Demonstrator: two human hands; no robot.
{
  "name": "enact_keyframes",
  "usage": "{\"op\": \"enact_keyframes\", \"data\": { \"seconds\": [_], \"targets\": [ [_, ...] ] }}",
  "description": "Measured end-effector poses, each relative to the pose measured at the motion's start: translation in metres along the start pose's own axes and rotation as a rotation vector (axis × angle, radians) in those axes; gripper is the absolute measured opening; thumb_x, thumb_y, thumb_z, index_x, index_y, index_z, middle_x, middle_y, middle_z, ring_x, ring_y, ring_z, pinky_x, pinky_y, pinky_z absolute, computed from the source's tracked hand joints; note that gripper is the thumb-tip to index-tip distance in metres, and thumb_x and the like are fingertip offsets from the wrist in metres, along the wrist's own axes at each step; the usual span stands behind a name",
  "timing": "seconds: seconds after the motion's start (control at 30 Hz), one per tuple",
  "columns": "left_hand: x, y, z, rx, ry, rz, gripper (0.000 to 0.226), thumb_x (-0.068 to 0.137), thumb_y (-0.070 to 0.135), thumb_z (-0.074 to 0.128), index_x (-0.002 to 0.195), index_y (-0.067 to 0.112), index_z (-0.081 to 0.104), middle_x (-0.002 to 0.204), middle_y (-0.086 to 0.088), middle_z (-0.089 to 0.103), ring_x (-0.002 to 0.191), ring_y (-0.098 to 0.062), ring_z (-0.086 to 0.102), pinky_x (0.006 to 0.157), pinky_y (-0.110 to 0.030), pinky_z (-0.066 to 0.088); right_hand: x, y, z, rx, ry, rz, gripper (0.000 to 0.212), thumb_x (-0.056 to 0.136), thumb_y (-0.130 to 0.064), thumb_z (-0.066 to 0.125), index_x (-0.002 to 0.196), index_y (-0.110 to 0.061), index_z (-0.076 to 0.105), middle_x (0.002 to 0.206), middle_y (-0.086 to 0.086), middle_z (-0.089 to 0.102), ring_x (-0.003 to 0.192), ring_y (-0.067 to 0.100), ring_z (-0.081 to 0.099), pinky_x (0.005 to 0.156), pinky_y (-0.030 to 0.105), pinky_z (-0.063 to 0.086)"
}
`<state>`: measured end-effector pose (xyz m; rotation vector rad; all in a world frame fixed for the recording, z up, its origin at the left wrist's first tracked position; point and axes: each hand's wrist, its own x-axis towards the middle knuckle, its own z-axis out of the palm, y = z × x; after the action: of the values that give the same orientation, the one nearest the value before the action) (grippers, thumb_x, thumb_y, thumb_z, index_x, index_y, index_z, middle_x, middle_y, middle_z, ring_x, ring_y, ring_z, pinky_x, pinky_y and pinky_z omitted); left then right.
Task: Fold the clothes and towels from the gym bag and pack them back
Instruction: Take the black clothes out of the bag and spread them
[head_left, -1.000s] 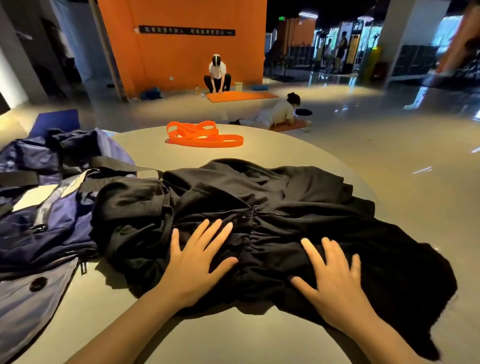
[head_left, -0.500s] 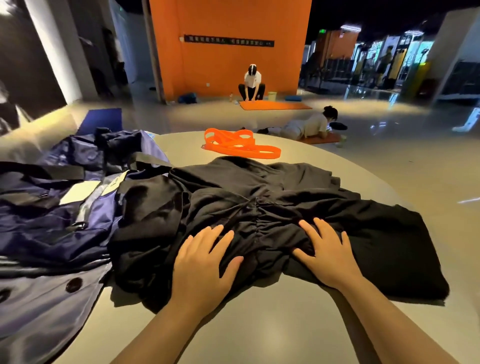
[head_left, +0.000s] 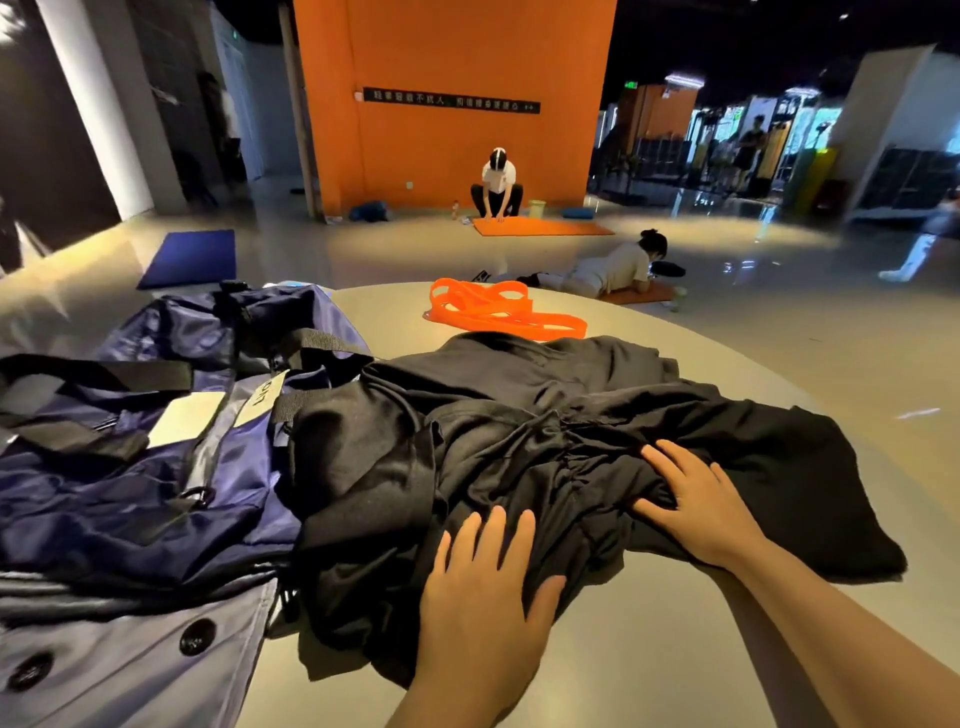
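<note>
A black garment (head_left: 519, 441) lies crumpled across the round grey table (head_left: 649, 665). Its left edge overlaps the open navy gym bag (head_left: 130, 467) at the table's left. My left hand (head_left: 483, 587) rests flat on the garment's near edge with fingers straight and together. My right hand (head_left: 696, 499) lies palm down on the gathered middle of the fabric, fingers spread.
An orange resistance band (head_left: 498, 312) lies at the table's far edge. A pale grey flap with black buttons (head_left: 119, 654) sits at the near left. Beyond the table, two people are on orange mats on the floor, and a blue mat (head_left: 189, 257) lies to the left.
Both hands slid toward each other over the garment, bunching its middle. My left fingers drew together. The view swung left and lower.
</note>
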<state>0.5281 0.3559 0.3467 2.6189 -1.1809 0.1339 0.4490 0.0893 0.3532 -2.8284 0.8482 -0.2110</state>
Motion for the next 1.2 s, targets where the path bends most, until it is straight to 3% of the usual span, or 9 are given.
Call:
{"op": "enact_keyframes", "data": {
  "seconds": [0.23,0.33,0.4,0.5,0.6,0.77,0.87,1.03,1.2],
  "targets": [
    [-0.001,-0.003,-0.002,0.012,-0.083,-0.072,0.072,0.094,0.064,0.005,0.122,0.034,0.064,0.121,0.006,0.066,0.112,-0.018,0.063,0.094,-0.036,0.043,0.0,0.002,-0.005,-0.035,-0.011,-0.009,0.069,0.092,-0.059,0.041,0.151,-0.034,0.014,0.16,-0.004,0.01,0.146,0.016,0.01,0.12,0.043,0.003],
    [-0.002,-0.002,-0.008,0.014,-0.086,-0.049,0.076,0.086,0.073,-0.004,0.147,0.042,0.027,0.153,0.009,0.033,0.143,-0.016,0.028,0.112,-0.034,0.009,-0.001,0.0,-0.003,0.002,-0.011,-0.026,0.069,0.091,-0.059,0.042,0.151,-0.034,0.017,0.159,-0.003,0.012,0.146,0.017,0.011,0.12,0.044,0.003],
    [0.001,-0.002,-0.006,-0.006,-0.083,-0.041,0.07,0.089,0.072,0.005,0.151,0.04,0.007,0.16,0.011,0.01,0.148,-0.013,0.003,0.115,-0.033,-0.006,-0.004,-0.002,-0.004,0.047,0.026,-0.05,0.071,0.089,-0.06,0.046,0.15,-0.033,0.021,0.158,-0.003,0.018,0.145,0.017,0.015,0.12,0.046,0.006],
    [0.004,-0.004,-0.008,0.015,-0.026,-0.033,0.079,0.084,0.076,0.0,0.151,0.038,0.015,0.158,0.009,0.021,0.146,-0.015,0.015,0.118,-0.036,0.006,-0.013,0.001,-0.006,0.078,0.194,-0.068,0.079,0.08,-0.068,0.053,0.146,-0.032,0.029,0.153,-0.003,0.03,0.143,0.017,0.022,0.119,0.05,0.006],
    [0.007,-0.002,-0.002,0.056,0.085,0.044,0.07,0.091,0.07,0.007,0.148,0.036,0.028,0.15,0.003,0.04,0.138,-0.02,0.038,0.112,-0.043,0.026,-0.018,0.009,-0.003,-0.051,0.297,-0.127,0.089,0.071,-0.082,0.038,0.146,-0.039,0.021,0.157,-0.002,0.02,0.147,0.021,0.01,0.113,0.055,-0.006],
    [0.037,0.006,0.007,0.123,0.112,-0.02,0.07,0.087,0.074,0.007,0.15,0.044,0.003,0.16,0.01,0.002,0.148,-0.017,-0.002,0.112,-0.055,-0.007,0.003,0.033,-0.006,-0.121,0.171,-0.185,0.099,0.054,-0.097,-0.001,0.14,-0.052,-0.021,0.16,-0.008,-0.013,0.146,0.023,-0.016,0.109,0.06,-0.014],
    [0.067,0.003,0.009,0.184,0.037,-0.148,0.08,0.068,0.077,-0.001,0.141,0.05,-0.019,0.156,0.014,-0.02,0.145,-0.018,-0.02,0.107,-0.051,-0.017,0.021,0.048,-0.007,-0.045,0.062,-0.233,0.097,0.045,-0.1,-0.01,0.131,-0.057,-0.029,0.158,-0.013,-0.018,0.146,0.02,-0.015,0.113,0.062,-0.007],
    [0.103,0.002,0.013,0.075,-0.088,-0.184,0.071,0.088,0.07,0.032,0.138,0.056,-0.017,0.15,0.023,-0.027,0.143,-0.011,-0.024,0.114,-0.059,0.002,0.058,0.066,-0.005,0.03,0.013,-0.277,0.098,0.046,-0.099,-0.009,0.133,-0.057,-0.025,0.159,-0.013,-0.01,0.147,0.018,-0.007,0.115,0.061,-0.002],
    [0.149,-0.002,0.018,0.087,-0.079,-0.19,0.084,0.06,0.084,0.006,0.137,0.057,-0.016,0.154,0.021,-0.022,0.144,-0.011,-0.02,0.115,-0.054,0.005,0.102,0.067,0.0,0.034,0.025,-0.247,0.104,0.051,-0.095,-0.007,0.144,-0.05,-0.015,0.16,-0.012,-0.004,0.147,0.018,-0.003,0.114,0.06,-0.004]
  ]
}}
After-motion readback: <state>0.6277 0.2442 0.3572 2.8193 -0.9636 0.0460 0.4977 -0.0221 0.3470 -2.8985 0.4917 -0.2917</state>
